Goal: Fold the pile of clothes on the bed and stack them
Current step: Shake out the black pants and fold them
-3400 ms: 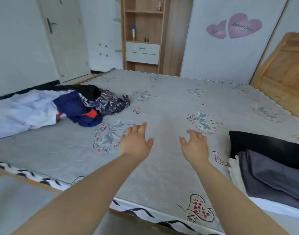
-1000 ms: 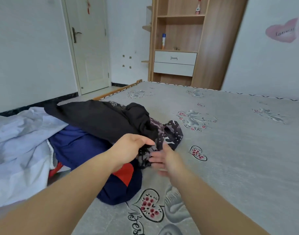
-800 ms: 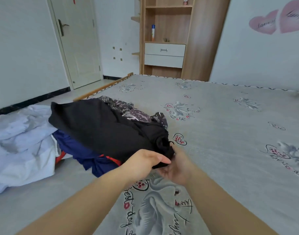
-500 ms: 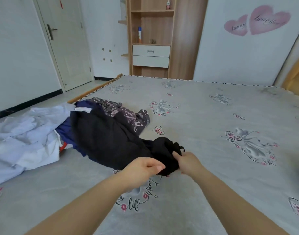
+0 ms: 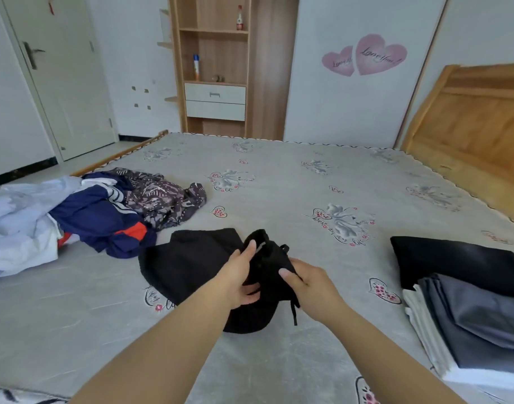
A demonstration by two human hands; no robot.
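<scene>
Black garment (image 5: 191, 263) gripped by left hand (image 5: 240, 279) and right hand (image 5: 309, 284) on bed (image 5: 279, 185). Drawstring (image 5: 293, 312) dangling, perhaps from its waistband.

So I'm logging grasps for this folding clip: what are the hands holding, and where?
Both the left hand and right hand grip the black garment at its bunched end with the drawstring.

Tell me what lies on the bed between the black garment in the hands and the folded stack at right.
In the head view, only bare printed bedsheet separates the black garment from the folded stack; no clothing lies there.
</scene>
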